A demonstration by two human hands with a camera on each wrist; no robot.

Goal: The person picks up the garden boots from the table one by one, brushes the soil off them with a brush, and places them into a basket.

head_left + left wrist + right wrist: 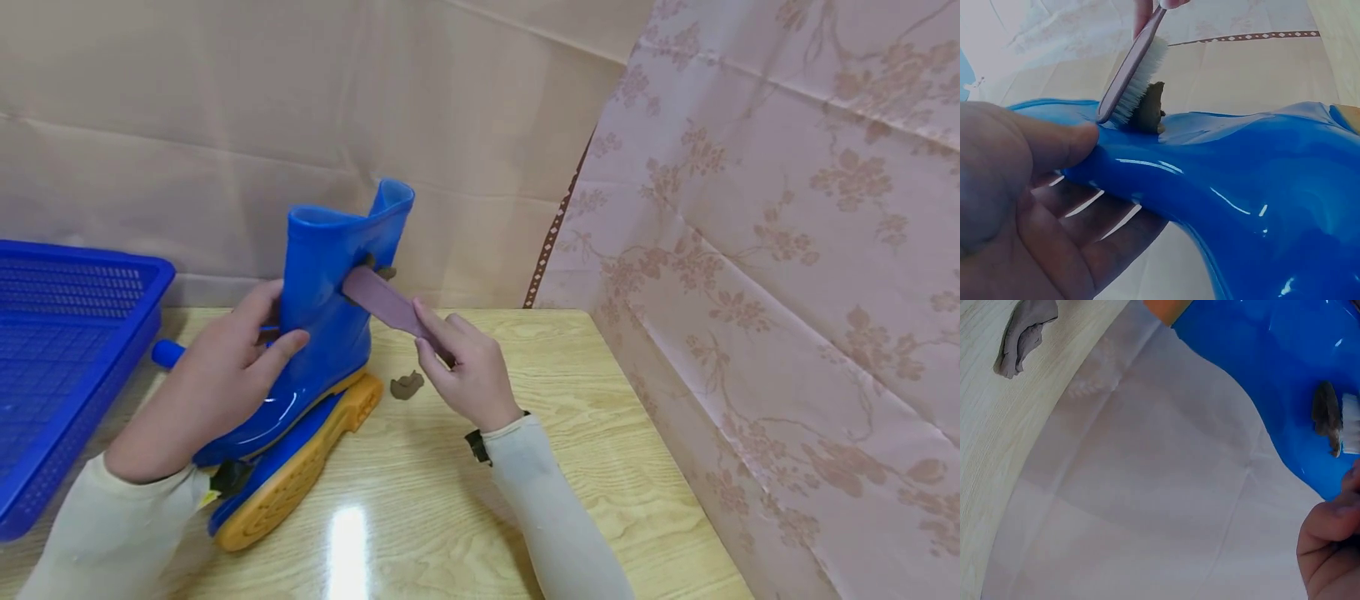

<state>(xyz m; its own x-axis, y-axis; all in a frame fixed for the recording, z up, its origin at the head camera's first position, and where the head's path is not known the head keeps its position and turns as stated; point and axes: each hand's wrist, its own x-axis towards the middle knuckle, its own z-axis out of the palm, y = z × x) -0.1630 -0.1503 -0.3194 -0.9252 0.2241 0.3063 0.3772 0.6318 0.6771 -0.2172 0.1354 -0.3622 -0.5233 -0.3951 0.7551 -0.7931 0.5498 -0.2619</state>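
Note:
My left hand [217, 379] grips a blue rubber boot [322, 271] by its shaft, thumb on the near side and fingers behind. The boot stands tilted above the table. In my right hand [474, 375] is a brush [384, 302] with a mauve back, held by its handle. Its white bristles [1142, 81] press on the shaft against a brown, mud-like clump [1149, 109]. The right wrist view shows that clump stuck to the blue surface beside the bristles. A second blue boot with an orange sole [288, 492] lies on its side below the first.
Another brown lump [407, 385] lies on the wood-grain table [600, 467], right of the boots. A blue plastic basket [82, 454] stands at the left. A blue rounded end [167, 353] of some object shows behind my left hand. Cloth hangs behind and at the right.

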